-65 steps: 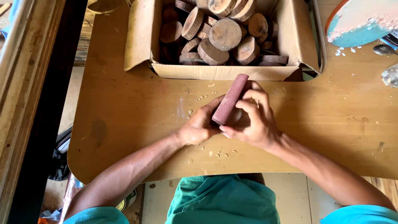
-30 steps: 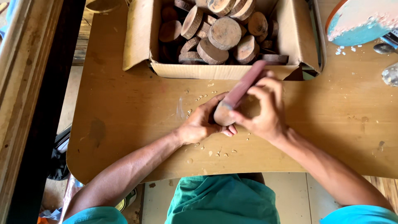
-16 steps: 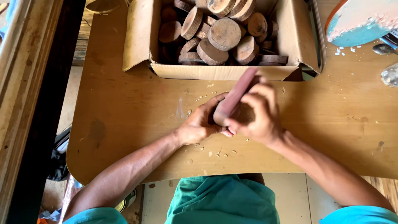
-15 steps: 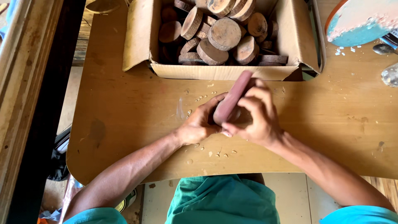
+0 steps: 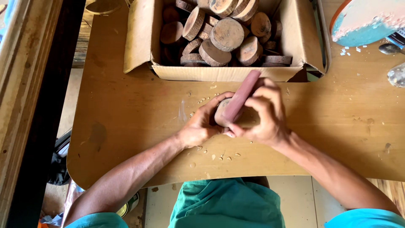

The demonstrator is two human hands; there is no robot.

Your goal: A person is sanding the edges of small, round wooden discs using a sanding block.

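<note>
- Near edge: green shirt [image 5: 228, 207] at bottom centre, both forearms reach up onto the surface [image 5: 126, 114].
- Small pale chips [image 5: 219, 157] lie scattered on the surface just below the hands, a few more above the left hand.
- Left hand [image 5: 200, 124]: fingers curled around a small wood disc [image 5: 221, 110], pinning it on the surface. Closed grip, disc mostly hidden.
- Right hand [image 5: 263, 114]: wrapped around a reddish-brown block [image 5: 241, 96], fingers on top, thumb side below. Block is long, tilted, its lower end pressed on the disc, its upper end pointing toward the box.
- Hands touch each other at the disc, mid-surface, just below the box's front wall.
- Cardboard box [image 5: 145, 38] sits at the far edge, flaps open, full of round wood slices [image 5: 228, 33] with bark rims, stacked loosely at mixed angles.
- Far right: a round plate [image 5: 367, 23], blue with a pale crusted patch, partly out of frame; white crumbs near it.
- Right edge: a spoon [image 5: 390, 48] and a clear object, cut off, cannot tell what.
- Left: a wooden beam [image 5: 21, 84] runs along the surface, dark gap between them.
</note>
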